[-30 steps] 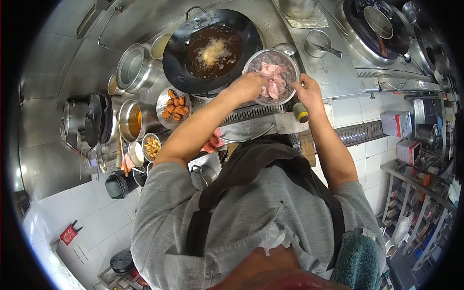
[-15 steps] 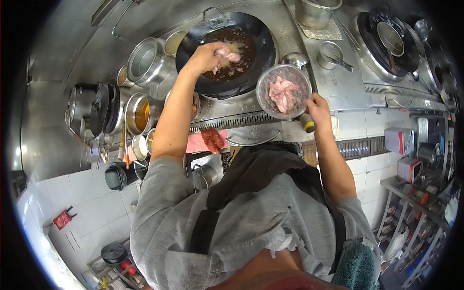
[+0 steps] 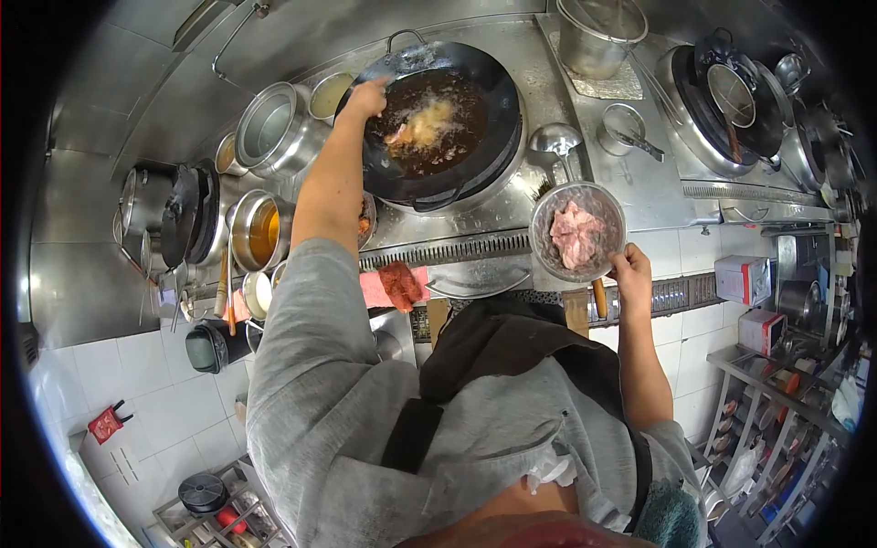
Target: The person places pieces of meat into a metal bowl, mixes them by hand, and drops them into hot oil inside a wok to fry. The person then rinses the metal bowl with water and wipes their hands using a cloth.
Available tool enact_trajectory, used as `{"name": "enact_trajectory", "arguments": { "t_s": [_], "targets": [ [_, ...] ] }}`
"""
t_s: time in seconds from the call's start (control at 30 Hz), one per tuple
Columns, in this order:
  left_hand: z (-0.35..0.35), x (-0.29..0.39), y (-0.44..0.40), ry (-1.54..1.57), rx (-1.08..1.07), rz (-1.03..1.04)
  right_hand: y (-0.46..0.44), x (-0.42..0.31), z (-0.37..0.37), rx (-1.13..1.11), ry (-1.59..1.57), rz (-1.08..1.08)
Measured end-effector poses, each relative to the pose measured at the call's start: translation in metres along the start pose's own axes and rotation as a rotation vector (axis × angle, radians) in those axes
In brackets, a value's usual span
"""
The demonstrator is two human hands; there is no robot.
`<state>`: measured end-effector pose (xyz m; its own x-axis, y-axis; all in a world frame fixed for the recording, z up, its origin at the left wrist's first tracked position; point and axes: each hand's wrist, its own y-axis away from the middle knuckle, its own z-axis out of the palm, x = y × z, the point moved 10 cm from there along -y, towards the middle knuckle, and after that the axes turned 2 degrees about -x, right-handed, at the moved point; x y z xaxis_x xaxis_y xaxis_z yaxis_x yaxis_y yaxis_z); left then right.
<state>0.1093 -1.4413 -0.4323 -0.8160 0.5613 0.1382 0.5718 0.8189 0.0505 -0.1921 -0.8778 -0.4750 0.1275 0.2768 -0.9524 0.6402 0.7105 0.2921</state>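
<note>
Pinches by the rim, with fingers of the right hand [image 3: 632, 272], a bowl [image 3: 611, 216] beside the wok [image 3: 499, 99] holding raw meat [image 3: 575, 236], likely soft, slippery, best scooped from beneath, with no telling the opening or hold of the left hand [image 3: 368, 96].

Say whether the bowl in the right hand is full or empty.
Partly filled: pink meat lies in the metal bowl, bare wall around it.

bright, with fisheye-warped, darkened edges
</note>
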Motion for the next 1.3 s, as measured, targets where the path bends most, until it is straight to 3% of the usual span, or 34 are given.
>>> {"name": "enact_trajectory", "arguments": {
  "t_s": [0.03,0.1,0.17,0.23,0.27,0.3,0.33,0.37,0.4,0.47,0.53,0.6,0.67,0.7,0.77,0.93,1.07,1.13,1.3],
  "targets": [
    [-0.015,0.015,-0.006,0.055,-0.026,0.042,0.006,-0.004,-0.002,0.006,-0.013,0.025],
    [-0.055,0.035,-0.026,-0.133,0.079,0.049,0.014,-0.007,-0.008,0.024,0.009,0.026],
    [-0.118,0.063,-0.030,-0.104,0.385,0.121,0.022,-0.006,-0.016,0.041,0.032,0.035],
    [-0.192,0.126,0.016,0.129,0.568,0.243,0.027,-0.007,-0.020,0.043,0.050,0.023],
    [-0.204,0.139,0.011,-0.006,0.455,0.121,0.028,-0.009,-0.021,0.050,0.047,0.029],
    [-0.239,0.184,0.051,0.180,0.640,0.363,0.029,-0.019,-0.020,0.067,0.081,-0.033],
    [-0.259,0.227,0.089,0.327,0.598,0.454,0.032,-0.028,-0.020,0.088,0.120,-0.089],
    [-0.261,0.264,0.119,0.426,0.413,0.388,0.033,-0.034,-0.018,0.084,0.131,-0.112],
    [-0.250,0.292,0.137,0.517,0.229,0.319,0.030,-0.040,-0.017,0.078,0.141,-0.138],
    [-0.201,0.354,0.163,0.315,0.190,0.808,0.018,-0.034,-0.019,0.089,0.128,-0.186],
    [-0.119,0.389,0.194,0.284,-0.185,0.818,0.020,-0.049,-0.016,0.087,0.111,-0.221],
    [-0.047,0.413,0.226,0.059,-0.472,0.712,0.025,-0.061,-0.016,0.131,0.056,-0.260],
    [0.010,0.416,0.228,0.216,-0.250,0.581,0.030,-0.070,-0.010,0.115,-0.011,-0.277],
    [0.013,0.429,0.240,0.212,-0.248,0.587,0.027,-0.067,-0.007,0.116,0.010,-0.256],
    [0.011,0.420,0.247,0.661,-0.222,0.294,0.034,-0.073,-0.001,0.120,0.125,-0.211],
    [-0.009,0.422,0.236,0.647,-0.221,0.385,0.028,-0.076,-0.004,0.068,0.277,-0.289],
    [-0.047,0.406,0.223,0.378,-0.066,0.403,0.010,-0.053,-0.014,0.023,0.226,-0.198],
    [-0.041,0.402,0.221,0.368,-0.126,0.399,0.012,-0.049,-0.015,0.011,0.001,-0.117],
    [-0.030,0.403,0.225,0.395,-0.229,0.380,-0.001,-0.043,-0.013,0.008,-0.009,-0.136]
  ]
}}
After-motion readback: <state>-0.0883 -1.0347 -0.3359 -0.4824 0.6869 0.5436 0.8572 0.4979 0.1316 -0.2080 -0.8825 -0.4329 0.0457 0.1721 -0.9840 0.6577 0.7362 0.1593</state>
